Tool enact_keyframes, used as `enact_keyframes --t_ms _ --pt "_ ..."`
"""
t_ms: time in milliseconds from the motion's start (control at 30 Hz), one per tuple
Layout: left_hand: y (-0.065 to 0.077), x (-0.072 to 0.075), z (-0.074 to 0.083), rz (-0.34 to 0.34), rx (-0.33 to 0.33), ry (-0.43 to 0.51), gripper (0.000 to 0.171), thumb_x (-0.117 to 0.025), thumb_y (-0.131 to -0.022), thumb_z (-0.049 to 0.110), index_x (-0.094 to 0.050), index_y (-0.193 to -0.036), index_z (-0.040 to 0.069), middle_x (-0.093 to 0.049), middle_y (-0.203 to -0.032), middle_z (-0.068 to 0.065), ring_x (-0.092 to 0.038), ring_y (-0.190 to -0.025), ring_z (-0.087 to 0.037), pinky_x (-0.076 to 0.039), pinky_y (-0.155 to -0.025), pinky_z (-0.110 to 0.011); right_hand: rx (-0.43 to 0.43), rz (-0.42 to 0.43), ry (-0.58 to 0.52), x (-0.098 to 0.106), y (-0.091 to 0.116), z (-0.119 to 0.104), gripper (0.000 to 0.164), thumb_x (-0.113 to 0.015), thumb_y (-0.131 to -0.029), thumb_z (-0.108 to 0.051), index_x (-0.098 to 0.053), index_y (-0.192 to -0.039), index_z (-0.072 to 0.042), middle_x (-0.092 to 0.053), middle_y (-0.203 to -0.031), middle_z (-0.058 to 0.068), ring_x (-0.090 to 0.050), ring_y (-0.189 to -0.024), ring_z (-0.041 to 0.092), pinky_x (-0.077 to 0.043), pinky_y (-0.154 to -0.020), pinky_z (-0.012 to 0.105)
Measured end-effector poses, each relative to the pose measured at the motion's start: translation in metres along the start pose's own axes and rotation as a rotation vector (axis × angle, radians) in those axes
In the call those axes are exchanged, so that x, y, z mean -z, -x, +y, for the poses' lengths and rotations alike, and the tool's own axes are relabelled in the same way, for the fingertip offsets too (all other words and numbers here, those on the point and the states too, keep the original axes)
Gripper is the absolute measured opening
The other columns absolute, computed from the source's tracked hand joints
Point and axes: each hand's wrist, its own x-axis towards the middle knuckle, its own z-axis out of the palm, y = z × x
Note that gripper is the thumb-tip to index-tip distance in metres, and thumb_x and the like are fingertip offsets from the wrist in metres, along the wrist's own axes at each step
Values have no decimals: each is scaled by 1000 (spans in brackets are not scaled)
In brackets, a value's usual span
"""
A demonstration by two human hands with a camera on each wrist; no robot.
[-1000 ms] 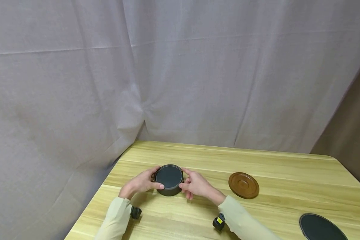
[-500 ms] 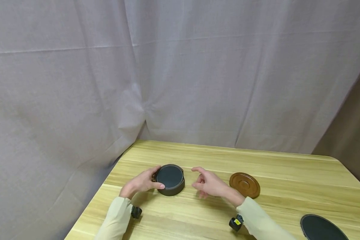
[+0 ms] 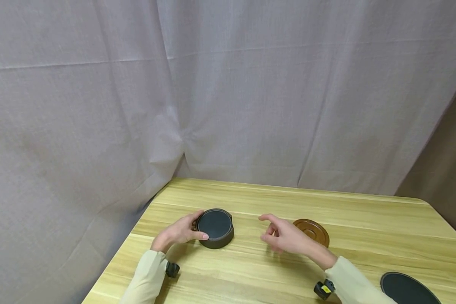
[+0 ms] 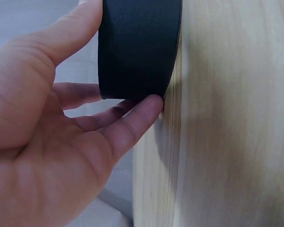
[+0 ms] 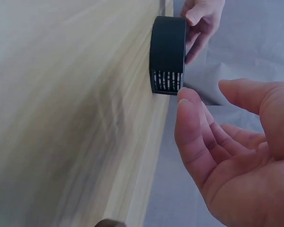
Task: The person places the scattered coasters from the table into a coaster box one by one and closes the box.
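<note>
A low, round black case (image 3: 215, 224) with a flat top stands on the wooden table. My left hand (image 3: 178, 231) holds it at its left side, thumb over the top rim and fingers against the wall, as the left wrist view shows with the case's dark side (image 4: 139, 52). Slots with pale gaps mark the case's wall (image 5: 168, 52) in the right wrist view. Apart from the case, to its right, my right hand (image 3: 289, 237) hovers over the table with loosely bent fingers and holds nothing. It partly covers a brown grooved disc (image 3: 318, 230) behind it.
A flat black disc (image 3: 406, 289) lies at the lower right, cut off by the frame. The wooden table (image 3: 235, 270) ends at a grey cloth backdrop (image 3: 243, 105) behind and to the left. Small black cameras sit at both wrists.
My right hand has let go of the case's right side and moved right, towards the brown disc. My left hand keeps its hold and the case stays in place.
</note>
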Motion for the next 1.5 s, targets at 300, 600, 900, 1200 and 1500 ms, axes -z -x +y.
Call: enact_keyframes --t_ms 300,600,900,1200,1500 --pt "0 -1 -1 -4 -7 10 93 -80 -82 27 -27 -151 -6 -43 -149 -25 -45 -136 -36 -34 -113 -53 33 -6 35 7 30 14 56 -62 -97 -27 -40 -145 -7 -64 -90 8 -63 -57 19 -52 -48 30" --pt "2 0 -1 12 12 11 92 -80 -82 26 -28 -151 -5 -42 -150 -25 -44 -136 -36 -34 -114 -52 88 19 25 29 55 24 56 -63 -97 -21 -40 -144 -2 -64 -90 10 -61 -58 13 -53 -49 29" --pt "4 3 1 22 14 11 90 -79 -83 24 -29 -151 -6 -44 -148 -25 -45 -135 -36 -34 -113 -52 73 55 78 50 73 34 54 -62 -97 -23 -40 -141 -1 -63 -89 9 -58 -62 7 -51 -51 28" --pt "-2 -2 1 3 4 18 92 -79 -83 27 -27 -152 -5 -43 -149 -24 -45 -136 -34 -35 -113 -51 94 127 195 66 103 49 53 -66 -94 -17 -43 -138 3 -62 -83 -4 -54 -65 -1 -46 -52 23" --pt "-1 -1 0 8 2 11 93 -79 -83 28 -27 -152 -6 -42 -150 -24 -43 -137 -34 -34 -114 -50 63 183 293 77 133 73 46 -66 -93 -13 -49 -131 6 -59 -83 -13 -52 -68 -5 -41 -52 21"
